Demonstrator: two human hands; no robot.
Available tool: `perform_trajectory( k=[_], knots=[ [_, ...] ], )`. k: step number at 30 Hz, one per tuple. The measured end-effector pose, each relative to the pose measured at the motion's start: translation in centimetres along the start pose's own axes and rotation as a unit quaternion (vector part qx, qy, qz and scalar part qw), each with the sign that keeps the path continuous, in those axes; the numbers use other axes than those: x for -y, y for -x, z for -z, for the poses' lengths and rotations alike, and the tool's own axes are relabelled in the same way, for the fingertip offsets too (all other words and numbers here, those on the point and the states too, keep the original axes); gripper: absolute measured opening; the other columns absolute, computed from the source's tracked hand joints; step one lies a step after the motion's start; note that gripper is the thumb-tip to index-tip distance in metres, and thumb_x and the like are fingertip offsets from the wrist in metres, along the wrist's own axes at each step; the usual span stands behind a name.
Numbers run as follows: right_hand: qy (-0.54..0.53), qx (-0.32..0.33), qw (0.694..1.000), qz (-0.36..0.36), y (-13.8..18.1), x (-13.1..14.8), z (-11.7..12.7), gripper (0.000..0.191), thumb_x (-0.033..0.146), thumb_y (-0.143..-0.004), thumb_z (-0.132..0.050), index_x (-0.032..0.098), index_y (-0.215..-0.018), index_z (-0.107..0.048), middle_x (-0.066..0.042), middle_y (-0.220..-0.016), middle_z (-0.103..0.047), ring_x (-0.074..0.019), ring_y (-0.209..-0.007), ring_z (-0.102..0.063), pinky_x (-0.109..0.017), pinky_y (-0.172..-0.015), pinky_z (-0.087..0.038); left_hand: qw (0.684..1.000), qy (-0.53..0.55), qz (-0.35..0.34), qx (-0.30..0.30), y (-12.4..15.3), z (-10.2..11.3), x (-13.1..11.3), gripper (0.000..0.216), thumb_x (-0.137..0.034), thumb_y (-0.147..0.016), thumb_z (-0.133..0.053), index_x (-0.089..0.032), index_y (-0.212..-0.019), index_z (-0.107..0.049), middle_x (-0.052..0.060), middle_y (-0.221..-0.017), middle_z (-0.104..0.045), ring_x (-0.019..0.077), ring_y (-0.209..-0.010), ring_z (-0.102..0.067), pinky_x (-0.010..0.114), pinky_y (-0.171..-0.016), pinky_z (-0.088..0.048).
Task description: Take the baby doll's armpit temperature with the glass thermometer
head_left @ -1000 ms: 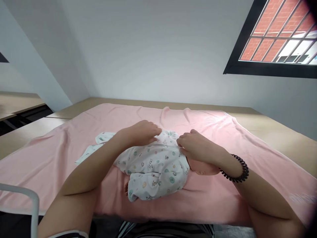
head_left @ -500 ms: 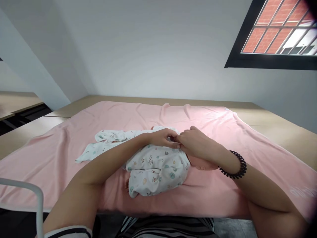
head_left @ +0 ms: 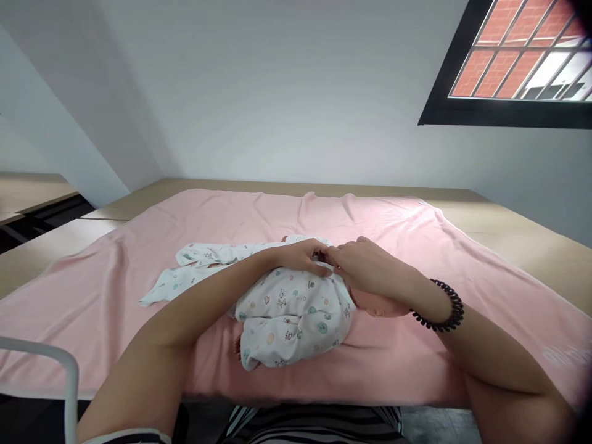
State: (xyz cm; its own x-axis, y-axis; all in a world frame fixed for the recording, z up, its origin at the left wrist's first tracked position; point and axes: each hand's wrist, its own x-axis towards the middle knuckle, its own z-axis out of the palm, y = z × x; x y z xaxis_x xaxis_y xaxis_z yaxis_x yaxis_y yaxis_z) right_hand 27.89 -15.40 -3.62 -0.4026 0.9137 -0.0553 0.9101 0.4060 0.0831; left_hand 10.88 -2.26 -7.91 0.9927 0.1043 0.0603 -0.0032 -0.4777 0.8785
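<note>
With twelve o'clock towards the far wall, we see the doll lying on a creased pink blanket near the middle of our view, its head at about four o'clock from its chest and its trouser legs stretching away towards nine. It wears a white suit printed with small coloured figures, and the nearer sleeve is bent across its near side, with little dark fingers showing at the cuff. Our left hand lies over the chest, partly open, its thumb and forefinger curved around a small gap and touching the cloth near the neckline. Our right hand comes in at three o'clock from it, fingers bent, their tips meeting the left fingertips; we cannot tell whether either hand has cloth pinched there. A black coiled bracelet circles our right wrist. The blanket covers much of a pale wooden table, whose bare surface shows at two and ten o'clock. Up at one to two o'clock we have a dark-framed window with bars, and a grey curved bar stands at eight.
</note>
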Motion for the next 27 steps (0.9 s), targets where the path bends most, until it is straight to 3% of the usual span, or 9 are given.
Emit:
perform_trajectory(
  k=[9,14,18,23,27],
  knots=[
    [0.036,-0.023,0.999,0.011,0.1,0.0,-0.3,0.026,0.007,-0.086,-0.046,0.017,-0.107,-0.057,-0.003,-0.066,-0.059,-0.0163,-0.051,-0.040,-0.033,-0.056,-0.020,1.000,-0.002,0.005,0.006,0.0,0.2,0.0,0.025,-0.030,-0.082,-0.075,-0.017,-0.104,-0.074,0.007,-0.101,-0.073,0.0206,-0.097,-0.066,0.032,-0.087,-0.052],
    [0.016,-0.027,0.999,0.022,0.1,0.1,0.4,0.014,0.016,-0.093,-0.043,0.020,-0.097,-0.056,-0.002,-0.063,-0.058,-0.0149,-0.049,-0.037,-0.031,-0.053,-0.020,1.000,0.008,0.009,0.016,0.1,0.5,0.5,0.026,-0.032,-0.085,-0.074,-0.018,-0.106,-0.073,0.007,-0.107,-0.072,0.0216,-0.103,-0.066,0.034,-0.093,-0.052],
    [0.028,-0.029,0.998,0.042,0.2,0.1,0.6,0.019,0.021,-0.095,-0.041,0.019,-0.084,-0.057,-0.003,-0.061,-0.057,-0.0144,-0.048,-0.036,-0.032,-0.052,-0.022,1.000,0.003,0.004,0.029,0.1,0.6,0.5,0.022,-0.031,-0.088,-0.069,-0.017,-0.105,-0.073,0.007,-0.108,-0.072,0.0207,-0.102,-0.066,0.032,-0.090,-0.052],
    [0.040,-0.021,0.998,0.043,0.2,0.0,0.2,0.020,0.019,-0.092,-0.042,0.017,-0.088,-0.062,-0.003,-0.061,-0.057,-0.0149,-0.049,-0.035,-0.033,-0.054,-0.022,0.999,-0.006,0.014,0.030,0.1,0.6,0.3,0.020,-0.030,-0.089,-0.068,-0.017,-0.103,-0.072,0.006,-0.103,-0.071,0.0185,-0.095,-0.065,0.029,-0.083,-0.051],
    [0.056,0.009,0.998,0.022,0.0,0.1,0.0,0.022,0.013,-0.090,-0.042,0.017,-0.074,-0.057,-0.004,-0.060,-0.055,-0.0136,-0.049,-0.032,-0.033,-0.055,-0.020,1.000,0.005,0.017,0.026,0.1,0.5,0.2,0.017,-0.028,-0.088,-0.068,-0.017,-0.100,-0.072,0.004,-0.103,-0.070,0.0170,-0.094,-0.063,0.028,-0.084,-0.050]
  ],
)
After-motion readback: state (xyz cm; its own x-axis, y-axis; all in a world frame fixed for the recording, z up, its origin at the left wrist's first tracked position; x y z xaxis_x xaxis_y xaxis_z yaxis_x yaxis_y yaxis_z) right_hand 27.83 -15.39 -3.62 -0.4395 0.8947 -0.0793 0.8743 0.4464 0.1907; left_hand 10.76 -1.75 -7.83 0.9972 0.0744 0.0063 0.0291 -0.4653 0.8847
